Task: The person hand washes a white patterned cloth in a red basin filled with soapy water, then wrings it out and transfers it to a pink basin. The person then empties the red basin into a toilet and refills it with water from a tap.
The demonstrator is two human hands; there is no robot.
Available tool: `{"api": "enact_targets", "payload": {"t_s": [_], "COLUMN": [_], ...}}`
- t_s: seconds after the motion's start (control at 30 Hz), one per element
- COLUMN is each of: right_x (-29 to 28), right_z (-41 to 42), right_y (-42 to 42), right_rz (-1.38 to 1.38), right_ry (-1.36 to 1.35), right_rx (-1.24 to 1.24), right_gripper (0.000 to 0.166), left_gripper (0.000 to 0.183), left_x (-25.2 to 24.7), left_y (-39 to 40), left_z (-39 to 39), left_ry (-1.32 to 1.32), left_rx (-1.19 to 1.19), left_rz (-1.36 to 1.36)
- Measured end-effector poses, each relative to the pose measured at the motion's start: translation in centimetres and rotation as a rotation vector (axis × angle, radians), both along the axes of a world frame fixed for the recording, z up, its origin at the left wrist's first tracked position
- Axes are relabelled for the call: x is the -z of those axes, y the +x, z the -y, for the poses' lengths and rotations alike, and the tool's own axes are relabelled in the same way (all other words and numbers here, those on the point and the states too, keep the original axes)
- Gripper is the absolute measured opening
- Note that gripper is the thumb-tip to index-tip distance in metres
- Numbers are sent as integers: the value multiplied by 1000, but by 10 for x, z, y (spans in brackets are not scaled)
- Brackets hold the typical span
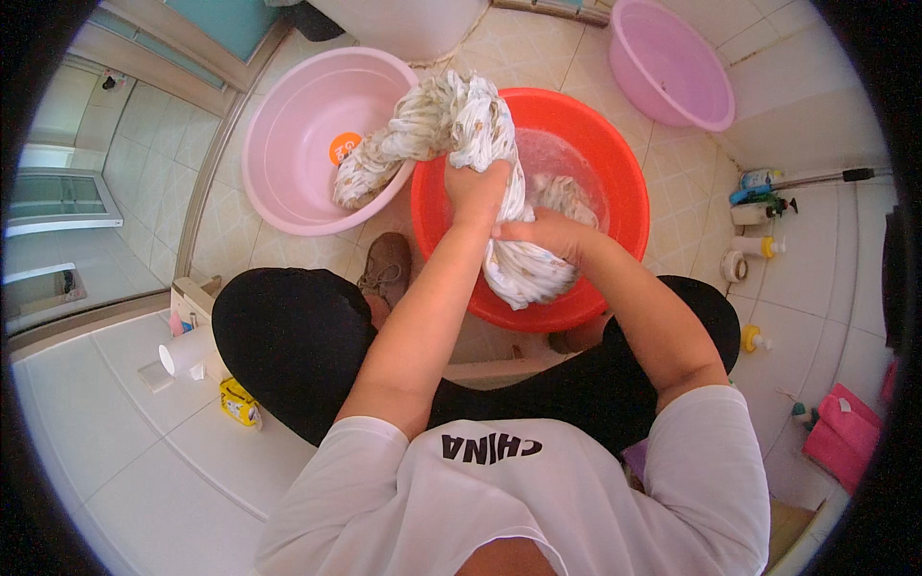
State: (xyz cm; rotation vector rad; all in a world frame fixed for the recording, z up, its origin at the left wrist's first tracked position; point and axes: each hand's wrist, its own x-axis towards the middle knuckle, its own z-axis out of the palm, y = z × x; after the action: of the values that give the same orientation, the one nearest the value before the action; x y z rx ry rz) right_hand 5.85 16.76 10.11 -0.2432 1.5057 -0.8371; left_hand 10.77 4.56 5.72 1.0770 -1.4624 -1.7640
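A long, twisted, wet white patterned cloth (425, 119) spans from the pink plastic basin (295, 129) to the red plastic basin (627, 180). My left hand (477, 189) is closed around it above the left part of the red basin. Lower and to the right, my right hand (544, 234) grips the same cloth, with a bunched end hanging below it over the red basin's near side. The cloth's other end rests over the pink basin's right rim. Sudsy water and more cloth (565, 198) lie inside the red basin.
A purple basin (673, 65) leans by the wall at the upper right. Bottles (753, 214) stand along the right wall. A yellow packet (239, 403) and a white cup (180, 358) are at the left. My shoe (387, 270) is beside the basins, on the tiled floor.
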Motion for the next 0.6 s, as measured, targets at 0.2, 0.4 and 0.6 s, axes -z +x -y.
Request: {"api": "enact_targets", "payload": {"t_s": [0.2,0.4,0.6], "right_x": [-18,-18,-14], "right_z": [-1,-13,-21], "right_y": [11,-5,-7], "right_rz": [234,524,680], "right_ry": [-71,-239,-343], "right_rx": [206,402,433], "right_gripper": [77,47,47], "left_gripper": [49,71,98], "left_x": [-26,-1,-9], "left_y": [8,25,14], "left_z": [6,20,-4], "left_ry": [147,1054,1051], "left_rx": [210,506,534], "left_rz": [95,-699,-822]}}
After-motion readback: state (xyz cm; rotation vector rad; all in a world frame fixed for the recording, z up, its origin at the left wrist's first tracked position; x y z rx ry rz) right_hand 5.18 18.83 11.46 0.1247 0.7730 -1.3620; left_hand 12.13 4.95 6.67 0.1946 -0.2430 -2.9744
